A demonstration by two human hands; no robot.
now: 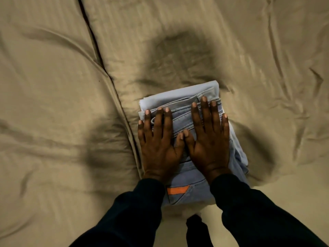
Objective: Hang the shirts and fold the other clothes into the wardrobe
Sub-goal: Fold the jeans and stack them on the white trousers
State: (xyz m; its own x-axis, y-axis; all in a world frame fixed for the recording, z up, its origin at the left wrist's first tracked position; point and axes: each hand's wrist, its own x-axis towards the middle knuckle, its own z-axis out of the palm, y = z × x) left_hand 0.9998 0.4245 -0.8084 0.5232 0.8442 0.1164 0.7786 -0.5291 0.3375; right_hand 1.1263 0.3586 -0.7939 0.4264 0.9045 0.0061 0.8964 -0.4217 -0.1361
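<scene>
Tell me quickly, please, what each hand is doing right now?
Left hand: open, fingers straight, pressing flat on the folded jeans.
Right hand: open, fingers straight, pressing flat on the same jeans beside it.

— How's the light here?

— Dim and warm; everything takes a yellowish-brown cast. The bedsheet (249,50) is brightest at the upper left and along the near right edge, with a soft sheen on the fabric folds.

— Shadows?

— A large, soft-edged one falls on the sheet just beyond the folded jeans (179,107), so the light seems to come from behind the person. Another dark patch lies left of the left hand (158,145), and one spreads right of the right hand (210,141).

— Sharpness?

— Soft overall, smeared and slightly grainy — creases at the far edges look blurred. The dark sleeves (258,211) lose all detail. The wide lens bends the sheet's seam at the left.
</scene>
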